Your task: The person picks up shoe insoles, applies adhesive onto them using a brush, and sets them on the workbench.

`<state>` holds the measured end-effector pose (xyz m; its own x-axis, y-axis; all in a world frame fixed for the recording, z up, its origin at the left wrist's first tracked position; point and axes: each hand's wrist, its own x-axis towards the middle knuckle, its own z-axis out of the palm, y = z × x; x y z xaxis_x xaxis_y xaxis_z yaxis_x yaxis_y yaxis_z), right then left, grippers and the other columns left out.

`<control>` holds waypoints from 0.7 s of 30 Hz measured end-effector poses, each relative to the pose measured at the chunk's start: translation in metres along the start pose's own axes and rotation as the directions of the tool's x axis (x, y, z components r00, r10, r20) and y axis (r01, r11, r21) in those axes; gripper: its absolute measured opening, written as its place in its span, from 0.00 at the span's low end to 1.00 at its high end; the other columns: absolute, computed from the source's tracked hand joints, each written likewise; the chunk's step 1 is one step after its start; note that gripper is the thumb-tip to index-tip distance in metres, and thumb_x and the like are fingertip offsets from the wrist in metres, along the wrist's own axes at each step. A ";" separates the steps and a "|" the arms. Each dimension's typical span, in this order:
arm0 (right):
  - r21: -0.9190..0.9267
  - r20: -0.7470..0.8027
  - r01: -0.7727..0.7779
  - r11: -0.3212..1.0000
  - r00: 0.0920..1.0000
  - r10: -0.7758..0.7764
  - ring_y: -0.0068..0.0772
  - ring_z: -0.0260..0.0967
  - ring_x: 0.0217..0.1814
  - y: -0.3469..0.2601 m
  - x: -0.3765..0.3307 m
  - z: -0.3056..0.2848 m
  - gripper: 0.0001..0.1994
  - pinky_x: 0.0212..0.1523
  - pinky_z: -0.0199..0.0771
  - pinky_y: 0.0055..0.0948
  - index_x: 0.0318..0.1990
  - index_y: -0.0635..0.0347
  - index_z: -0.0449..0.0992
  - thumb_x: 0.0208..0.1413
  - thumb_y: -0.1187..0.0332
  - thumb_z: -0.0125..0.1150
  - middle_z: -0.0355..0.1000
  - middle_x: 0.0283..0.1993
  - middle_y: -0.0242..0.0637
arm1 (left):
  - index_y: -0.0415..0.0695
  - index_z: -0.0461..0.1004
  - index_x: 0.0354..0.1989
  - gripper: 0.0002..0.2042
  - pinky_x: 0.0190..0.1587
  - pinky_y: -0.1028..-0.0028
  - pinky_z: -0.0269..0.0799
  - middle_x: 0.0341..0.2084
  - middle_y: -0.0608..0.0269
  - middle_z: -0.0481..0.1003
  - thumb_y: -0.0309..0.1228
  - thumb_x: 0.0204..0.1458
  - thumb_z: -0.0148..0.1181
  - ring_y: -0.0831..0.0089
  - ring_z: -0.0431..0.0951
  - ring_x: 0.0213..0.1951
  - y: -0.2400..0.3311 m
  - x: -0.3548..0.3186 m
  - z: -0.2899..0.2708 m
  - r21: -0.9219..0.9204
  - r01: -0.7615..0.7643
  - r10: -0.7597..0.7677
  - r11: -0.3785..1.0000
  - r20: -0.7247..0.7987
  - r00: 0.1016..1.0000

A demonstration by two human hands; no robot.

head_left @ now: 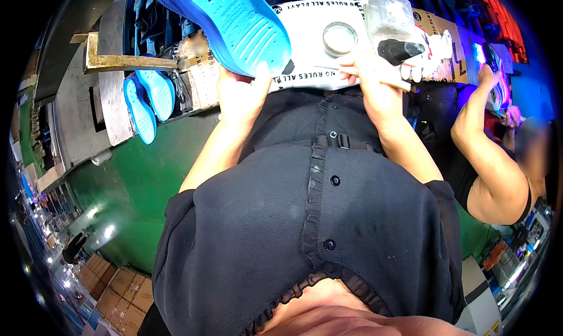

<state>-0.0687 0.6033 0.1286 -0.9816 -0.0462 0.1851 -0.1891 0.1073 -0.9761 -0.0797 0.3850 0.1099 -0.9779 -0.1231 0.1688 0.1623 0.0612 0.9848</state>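
Observation:
My left hand (245, 92) is closed on the near end of a bright blue shoe sole (240, 28), with the thumb on its perforated, ridged face. A small black piece (288, 67) shows at the sole's near right edge. My right hand (378, 89) grips a slim pale-handled stick (394, 82), whose thin end points left towards the sole, apart from it; its tip is too fine to make out. Beyond that hand, a round open jar (340, 38) with whitish contents stands on the white printed sheet (305, 54).
Behind the jar is a clear plastic box (390, 13), and a black pointed object (400, 52) lies beside it. Two blue soles (141, 110) rest at the left near a wooden bracket (91, 57). At the right, a co-worker's arm (472, 116) reaches to a shoe under purple light.

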 end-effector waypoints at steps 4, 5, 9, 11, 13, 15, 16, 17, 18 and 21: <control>-0.122 0.037 0.110 0.986 0.994 -0.107 0.27 0.69 0.27 -0.002 -0.002 0.006 0.11 0.31 0.67 0.22 0.30 0.66 0.76 0.56 0.69 0.50 0.73 0.24 0.35 | 0.36 0.52 0.51 0.25 0.37 0.71 0.76 0.43 0.47 0.66 0.22 0.46 0.57 0.64 0.74 0.40 -0.002 -0.003 0.000 0.032 -0.050 0.048 0.998 0.063 0.997; -0.176 0.055 0.145 0.974 0.989 -0.137 0.28 0.69 0.27 -0.003 -0.002 0.006 0.10 0.30 0.67 0.23 0.29 0.67 0.76 0.55 0.70 0.51 0.72 0.24 0.36 | 0.36 0.54 0.51 0.25 0.40 0.71 0.73 0.43 0.48 0.67 0.22 0.46 0.57 0.65 0.74 0.41 -0.001 -0.004 0.000 0.060 -0.064 0.059 0.996 0.080 0.995; -0.135 0.080 0.197 0.971 0.979 -0.188 0.29 0.69 0.26 -0.001 -0.005 0.009 0.09 0.29 0.67 0.23 0.29 0.67 0.76 0.54 0.71 0.52 0.72 0.24 0.37 | 0.36 0.61 0.48 0.21 0.44 0.74 0.68 0.38 0.55 0.71 0.23 0.44 0.58 0.71 0.73 0.40 0.004 -0.007 0.005 0.031 -0.110 0.109 0.993 0.042 0.993; -0.142 0.100 0.245 0.959 0.967 -0.232 0.28 0.69 0.26 0.000 -0.004 0.010 0.09 0.29 0.67 0.23 0.29 0.67 0.76 0.54 0.72 0.52 0.72 0.23 0.37 | 0.37 0.61 0.47 0.21 0.44 0.74 0.69 0.38 0.55 0.71 0.23 0.43 0.59 0.71 0.73 0.39 0.000 -0.006 0.005 0.037 -0.152 0.150 0.988 0.036 0.988; -0.153 0.090 0.213 0.965 0.975 -0.201 0.28 0.69 0.26 -0.001 -0.005 0.008 0.09 0.29 0.67 0.23 0.30 0.67 0.76 0.54 0.72 0.52 0.72 0.23 0.37 | 0.37 0.61 0.47 0.21 0.43 0.74 0.69 0.38 0.55 0.72 0.23 0.43 0.59 0.71 0.74 0.39 -0.001 -0.005 0.003 0.043 -0.193 0.191 0.980 0.031 0.981; -0.164 0.079 0.181 0.970 0.982 -0.170 0.28 0.69 0.26 -0.003 -0.006 0.005 0.08 0.29 0.66 0.23 0.30 0.67 0.76 0.54 0.72 0.52 0.72 0.23 0.36 | 0.37 0.57 0.51 0.25 0.47 0.70 0.67 0.43 0.53 0.68 0.22 0.44 0.58 0.68 0.72 0.43 0.003 -0.005 -0.002 0.144 -0.150 0.137 0.978 0.097 0.986; -0.151 0.061 0.145 0.978 0.989 -0.137 0.27 0.69 0.26 -0.005 -0.007 0.004 0.08 0.29 0.66 0.23 0.30 0.67 0.76 0.54 0.72 0.52 0.72 0.23 0.36 | 0.37 0.57 0.51 0.25 0.47 0.70 0.67 0.43 0.53 0.68 0.22 0.44 0.58 0.68 0.72 0.43 0.002 -0.005 -0.003 0.145 -0.149 0.136 0.978 0.095 0.986; -0.137 0.043 0.109 0.985 0.994 -0.104 0.27 0.68 0.26 -0.006 -0.007 0.003 0.08 0.28 0.66 0.23 0.30 0.67 0.77 0.53 0.72 0.52 0.72 0.23 0.36 | 0.37 0.57 0.51 0.25 0.47 0.71 0.67 0.43 0.53 0.68 0.22 0.44 0.58 0.69 0.72 0.43 0.000 -0.005 -0.003 0.146 -0.154 0.141 0.977 0.095 0.986; -0.136 0.046 0.109 0.985 0.994 -0.104 0.27 0.68 0.26 -0.006 -0.006 0.004 0.08 0.28 0.66 0.23 0.30 0.67 0.77 0.53 0.72 0.52 0.72 0.23 0.36 | 0.37 0.57 0.51 0.24 0.46 0.71 0.67 0.43 0.53 0.68 0.22 0.44 0.57 0.69 0.72 0.43 -0.001 -0.005 -0.004 0.147 -0.158 0.146 0.976 0.094 0.985; -0.155 0.076 0.180 0.971 0.983 -0.170 0.27 0.68 0.25 -0.004 -0.002 0.006 0.08 0.28 0.66 0.23 0.30 0.67 0.77 0.53 0.73 0.53 0.72 0.23 0.36 | 0.37 0.57 0.51 0.24 0.46 0.71 0.67 0.43 0.53 0.68 0.22 0.44 0.58 0.69 0.72 0.43 0.000 -0.006 -0.003 0.118 -0.152 0.140 0.981 0.104 0.985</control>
<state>-0.0656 0.5970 0.1311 -0.9304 -0.1388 0.3393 -0.3644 0.2498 -0.8971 -0.0733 0.3829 0.1085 -0.9539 -0.0092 0.2999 0.2925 0.1953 0.9361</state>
